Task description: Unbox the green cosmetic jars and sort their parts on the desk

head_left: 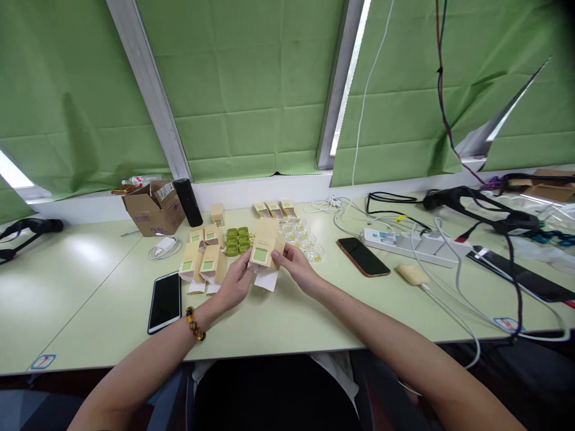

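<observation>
Between both hands, above the table, is a small tan paper box with a green square on its front and a white flap hanging from its lower end. My left hand grips its left side, and my right hand pinches its lower right edge. Left of them lie similar tan boxes with their white flaps out. Small green square cups stand in rows just behind my left hand. Clear round plastic cups with yellow bits in them sit behind my right hand.
Along the wall are several more tan boxes, a cardboard carton and a black cylinder. One phone lies at left, another phone at right. A power strip with loose cables, plus a yellowish case, occupies the right side.
</observation>
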Motion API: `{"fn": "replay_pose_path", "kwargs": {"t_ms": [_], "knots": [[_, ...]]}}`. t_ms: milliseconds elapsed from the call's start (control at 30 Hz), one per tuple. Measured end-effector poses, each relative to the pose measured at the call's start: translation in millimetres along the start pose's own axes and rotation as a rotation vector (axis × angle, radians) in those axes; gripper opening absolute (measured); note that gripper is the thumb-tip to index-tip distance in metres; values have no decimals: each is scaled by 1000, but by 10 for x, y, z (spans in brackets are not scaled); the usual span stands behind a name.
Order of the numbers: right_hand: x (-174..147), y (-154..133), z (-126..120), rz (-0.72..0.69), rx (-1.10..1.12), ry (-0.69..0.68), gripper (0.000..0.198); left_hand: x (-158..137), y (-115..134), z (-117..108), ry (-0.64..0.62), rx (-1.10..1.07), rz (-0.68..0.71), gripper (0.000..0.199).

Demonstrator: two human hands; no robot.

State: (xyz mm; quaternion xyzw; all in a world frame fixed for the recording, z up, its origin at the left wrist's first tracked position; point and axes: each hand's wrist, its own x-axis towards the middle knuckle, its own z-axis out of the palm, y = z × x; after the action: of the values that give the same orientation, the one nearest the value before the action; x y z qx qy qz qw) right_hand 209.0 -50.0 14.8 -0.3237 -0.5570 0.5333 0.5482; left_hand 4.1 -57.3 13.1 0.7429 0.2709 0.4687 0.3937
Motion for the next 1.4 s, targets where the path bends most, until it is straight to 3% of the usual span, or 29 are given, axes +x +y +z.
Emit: {"fn": "replay_pose_path", "kwargs": {"t_ms": [200, 533, 733, 1000, 1167, 1400], "knots": [[-9, -6, 14, 11, -8, 11, 62, 15, -46, 43, 46, -6, -31, 49], [-14, -14, 17, 23, -3, 57, 65, 21, -48, 52, 59, -186, -147, 84], [-20, -68, 11, -3, 24, 88, 60, 45, 6, 27, -6, -358, -179, 63], [-22, -70, -10, -29, 17, 154, 57, 72, -5, 5, 13, -471, -259, 47], [-29, -54, -29, -28, 36, 177, 54, 70, 0, 3, -34, -455, -253, 48], [-26, -47, -2, -35, 7, 146, 55, 90, -8, -3, 69, -290, -296, 48]]}}
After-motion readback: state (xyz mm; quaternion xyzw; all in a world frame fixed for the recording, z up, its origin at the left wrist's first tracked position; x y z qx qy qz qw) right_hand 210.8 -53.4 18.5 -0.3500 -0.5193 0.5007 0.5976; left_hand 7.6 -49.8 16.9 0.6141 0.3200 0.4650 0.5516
